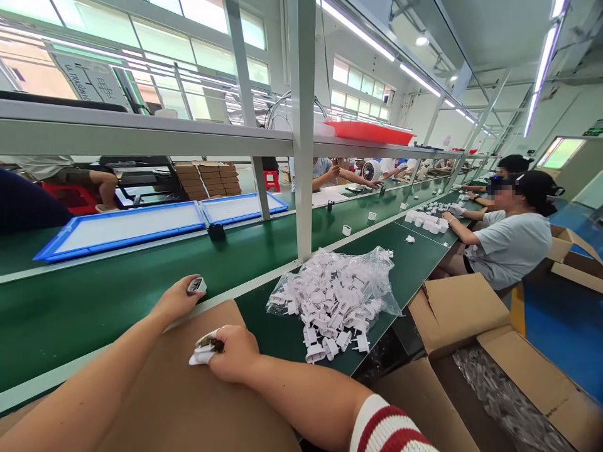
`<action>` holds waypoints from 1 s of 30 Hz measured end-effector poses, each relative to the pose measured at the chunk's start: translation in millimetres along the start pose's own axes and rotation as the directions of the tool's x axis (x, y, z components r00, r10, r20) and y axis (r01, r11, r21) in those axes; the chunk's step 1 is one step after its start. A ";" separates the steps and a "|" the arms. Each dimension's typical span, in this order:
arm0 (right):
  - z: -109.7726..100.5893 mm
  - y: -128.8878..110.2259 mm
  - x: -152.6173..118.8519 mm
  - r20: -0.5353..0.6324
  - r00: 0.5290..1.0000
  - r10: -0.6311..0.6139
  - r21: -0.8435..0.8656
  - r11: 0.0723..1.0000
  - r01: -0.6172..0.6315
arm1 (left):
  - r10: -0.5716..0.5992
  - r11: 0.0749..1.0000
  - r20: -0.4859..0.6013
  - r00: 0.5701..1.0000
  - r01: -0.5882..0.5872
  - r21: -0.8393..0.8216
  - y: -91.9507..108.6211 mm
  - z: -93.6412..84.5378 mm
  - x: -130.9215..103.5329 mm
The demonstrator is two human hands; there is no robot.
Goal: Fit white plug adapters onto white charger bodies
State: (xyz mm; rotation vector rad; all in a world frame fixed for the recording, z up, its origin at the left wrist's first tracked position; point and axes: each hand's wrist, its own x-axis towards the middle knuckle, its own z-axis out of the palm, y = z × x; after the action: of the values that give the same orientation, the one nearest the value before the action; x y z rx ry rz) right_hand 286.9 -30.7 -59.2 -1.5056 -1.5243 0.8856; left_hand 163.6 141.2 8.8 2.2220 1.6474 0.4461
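My left hand reaches over the edge of the green belt, its fingers closed on a small white plastic housing with a dark opening. Lower and to the right, my right hand grips a crumpled white cloth with brown stains, above a brown cardboard sheet. To the right of my hands, many white plastic parts spill from a clear plastic bag on the green worktable.
Blue-rimmed trays and a black block lie across the green conveyor belt. A white post rises beside the pile. At right are an open cardboard box and a seated co-worker. Several white housings sit farther along.
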 end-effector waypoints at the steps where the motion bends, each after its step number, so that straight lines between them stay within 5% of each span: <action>1: 0.8 0.2 1.4 -0.014 1.000 0.000 0.041 0.999 0.001 | -0.024 1.000 -0.001 1.000 0.024 -0.014 1.1 -3.2 -5.3; 8: -9.0 -3.0 14.2 -0.223 0.965 0.137 0.498 0.867 -0.008 | -0.149 0.969 -0.098 0.984 0.126 -0.211 1.7 -12.8 -80.5; 16: -26.9 -11.7 9.7 -0.141 0.942 0.304 0.715 0.689 -0.115 | -0.159 0.912 -0.153 0.975 0.086 -0.401 -7.6 22.2 -169.8; 24: -20.5 -17.0 -2.3 -0.062 0.956 0.287 0.685 0.709 -0.168 | -0.193 0.777 -0.017 0.981 0.142 -0.613 -16.3 31.0 -188.9; 30: -22.2 -23.0 -5.7 -0.102 0.965 0.241 0.585 0.799 -0.138 | 0.018 0.780 0.029 0.999 0.004 -0.626 -28.3 25.9 -188.0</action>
State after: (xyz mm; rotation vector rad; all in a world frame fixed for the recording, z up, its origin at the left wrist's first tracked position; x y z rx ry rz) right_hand 296.6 -38.7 -29.3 -1.2476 -0.8667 1.1743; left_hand 98.5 -33.5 -36.3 1.7133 1.2206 0.8184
